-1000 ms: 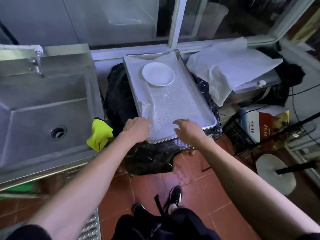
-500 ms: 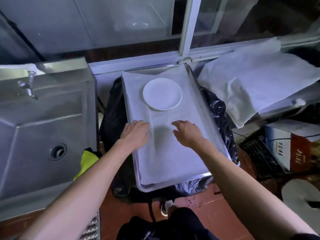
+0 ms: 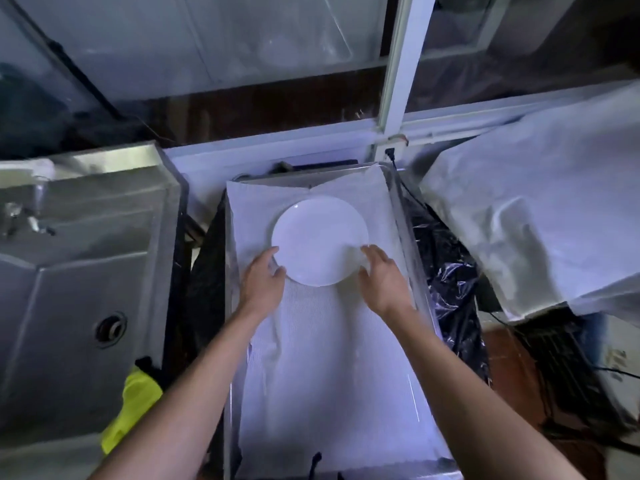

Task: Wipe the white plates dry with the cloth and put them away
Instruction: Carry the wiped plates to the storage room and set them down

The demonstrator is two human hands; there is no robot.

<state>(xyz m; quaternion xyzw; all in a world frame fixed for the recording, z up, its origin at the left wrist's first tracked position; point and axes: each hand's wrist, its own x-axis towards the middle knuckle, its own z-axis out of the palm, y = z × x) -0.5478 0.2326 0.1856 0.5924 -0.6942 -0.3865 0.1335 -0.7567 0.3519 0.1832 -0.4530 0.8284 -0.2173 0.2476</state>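
A round white plate (image 3: 317, 237) lies on a white liner inside a metal tray (image 3: 412, 258). My left hand (image 3: 263, 280) is at the plate's near left rim, fingers loosely spread and touching the edge. My right hand (image 3: 382, 277) is at the near right rim, fingers lying over the plate's edge. Neither hand has lifted the plate. A yellow-green cloth (image 3: 133, 407) hangs over the sink's front right corner, away from both hands.
A steel sink (image 3: 79, 282) with a drain and tap stands to the left. Black plastic (image 3: 446, 271) lies under the tray. White sheeting (image 3: 540, 220) covers things at the right. A window frame runs behind the tray. Red floor tiles show at the right.
Both hands have moved forward from the tray's near edge along the liner to the plate's near rim. The view has come closer over the tray.
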